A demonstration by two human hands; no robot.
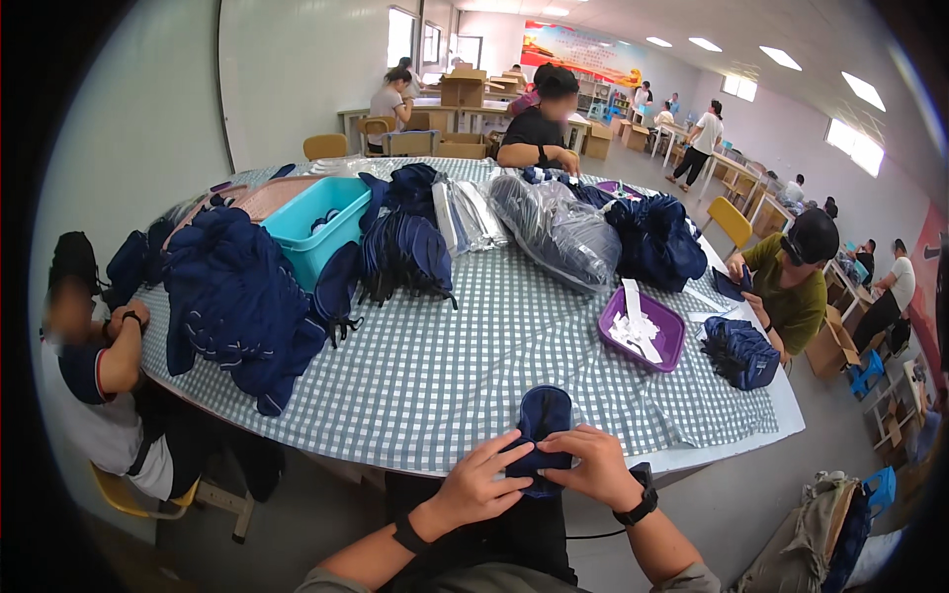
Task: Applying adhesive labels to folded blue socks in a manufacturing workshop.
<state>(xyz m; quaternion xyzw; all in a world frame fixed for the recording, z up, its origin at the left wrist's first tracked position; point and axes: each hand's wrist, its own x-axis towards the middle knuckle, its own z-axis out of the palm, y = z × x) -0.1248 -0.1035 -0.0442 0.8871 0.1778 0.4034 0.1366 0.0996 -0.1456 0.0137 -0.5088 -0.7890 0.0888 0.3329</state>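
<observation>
At the table's near edge, both my hands are on a navy fabric piece [546, 413], rounded at its top and slipper-like in outline. My left hand [484, 476] holds its left side, thumb and fingertips on the cloth and the other fingers fanned. Opposite it, my right hand [598, 466] pinches the right side between thumb and fingers. The two sets of fingertips come close together at the middle. The lower part of the piece hangs over the edge, partly hidden behind my hands.
A checked tablecloth [425, 385] covers the table. Around it lie navy cloth piles [237, 287], a turquoise basket [297, 242], plastic-wrapped goods [563, 232] and a purple tray [672, 346] of white labels. Co-workers sit at the left, far side and right [801, 287].
</observation>
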